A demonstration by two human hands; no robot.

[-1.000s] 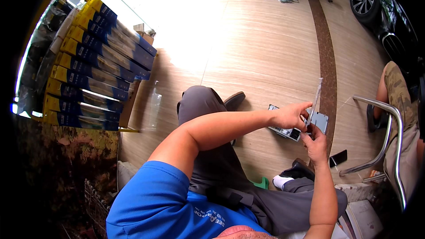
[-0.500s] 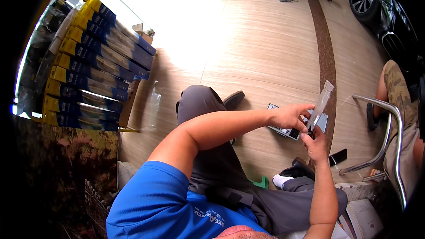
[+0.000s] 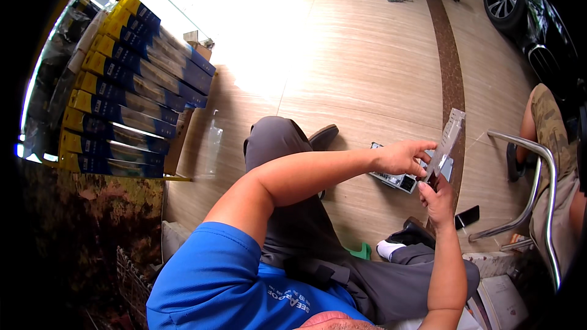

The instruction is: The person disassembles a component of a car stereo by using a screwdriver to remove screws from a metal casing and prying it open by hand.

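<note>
The scene is viewed by the left of two head-worn fisheye cameras — pointed steeply downward — with the blue shirt (image 3: 202, 278) caught close at the lower edge, the left hand (image 3: 402, 157) and right hand (image 3: 439, 206) farther out, and the floor (image 3: 367, 79) beyond.

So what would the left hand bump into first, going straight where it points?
The left hand would probably meet the clear plastic strip first, though depth is hard to judge.
</note>
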